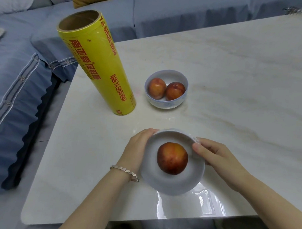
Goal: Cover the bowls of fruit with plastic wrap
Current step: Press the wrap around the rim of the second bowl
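Film (186, 206) drapes the one-fruit bowl (161, 181), well clear of the roll (97, 64); left grip (139, 144) and right grip (212, 154) curl round its rim. Two-fruit bowl (162, 104) beside roll: cover unclear.

Single head-worn view, wide-angle, pitched forward and down over the table (233, 83). Close range: both forearms enter from the bottom edge, with the left hand (137, 148) and right hand (213, 159) at lower centre, either side of the near bowl (170, 183). The far bowl (164, 104) sits mid-frame and the wrap roll (97, 66) upper left, appearing tilted. The sofa (19, 92) fills the left side and top. The table's edges bow toward the frame borders.
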`<state>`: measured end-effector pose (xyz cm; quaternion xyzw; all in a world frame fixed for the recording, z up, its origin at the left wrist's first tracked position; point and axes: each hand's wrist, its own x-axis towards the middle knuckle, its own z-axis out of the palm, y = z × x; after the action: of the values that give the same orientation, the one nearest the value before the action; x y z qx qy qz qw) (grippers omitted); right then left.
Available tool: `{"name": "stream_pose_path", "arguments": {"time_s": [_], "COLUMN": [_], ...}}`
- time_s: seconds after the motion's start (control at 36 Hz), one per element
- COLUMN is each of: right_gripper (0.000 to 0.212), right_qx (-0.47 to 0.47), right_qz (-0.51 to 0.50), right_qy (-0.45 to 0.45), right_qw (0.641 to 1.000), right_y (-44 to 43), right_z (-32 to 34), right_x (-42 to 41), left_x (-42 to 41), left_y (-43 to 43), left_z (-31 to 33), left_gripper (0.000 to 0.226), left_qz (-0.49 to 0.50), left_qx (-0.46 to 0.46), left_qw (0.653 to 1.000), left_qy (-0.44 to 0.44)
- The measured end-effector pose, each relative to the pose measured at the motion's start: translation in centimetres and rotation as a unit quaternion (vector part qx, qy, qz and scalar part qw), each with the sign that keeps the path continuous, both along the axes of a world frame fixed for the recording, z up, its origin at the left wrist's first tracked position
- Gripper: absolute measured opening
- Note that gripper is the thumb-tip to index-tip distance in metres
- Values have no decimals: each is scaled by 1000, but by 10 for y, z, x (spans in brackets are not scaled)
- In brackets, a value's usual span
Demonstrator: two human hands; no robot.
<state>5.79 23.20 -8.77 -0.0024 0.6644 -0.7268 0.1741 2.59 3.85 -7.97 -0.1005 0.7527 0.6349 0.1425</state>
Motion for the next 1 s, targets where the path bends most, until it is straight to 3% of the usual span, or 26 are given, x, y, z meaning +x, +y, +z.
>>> {"name": "stream_pose_path", "arguments": {"time_s": [0.19,0.28,0.33,0.42,0.53,0.64,0.86,0.97,1.0], "right_gripper": [33,39,31,20,30,33,35,34,33], "right_qx": [21,65,96,174,230,251,207,216,226], "right_qz": [22,-15,-13,28,105,160,141,185,200], "right_qy": [0,12,14,0,-21,-33,-79,-159,-180], "right_qw": [1000,998,995,984,967,954,965,945,936], "right_y": [-6,-4,-3,-1,0,-1,-7,-7,-8], "right_z": [7,13,19,25,33,40,43,47,49], "right_x": [-5,-14,-22,-35,-48,-54,-59,-68,-71], "left_x": [6,7,9,11,13,14,16,17,17], "left_y": [2,3,4,5,4,3,2,3,3], "left_z": [0,-3,-5,-6,-10,-12,-13,-12,-12], "left_gripper": [30,24,19,16,14,14,23,12,23], "left_qz": [3,22,30,28,24,21,14,8,6], "left_qx": [-30,-28,-30,-43,-58,-61,-69,-70,-73], "left_qw": [997,996,996,995,993,993,990,989,988], "left_qy": [68,76,81,90,97,99,122,128,134]}}
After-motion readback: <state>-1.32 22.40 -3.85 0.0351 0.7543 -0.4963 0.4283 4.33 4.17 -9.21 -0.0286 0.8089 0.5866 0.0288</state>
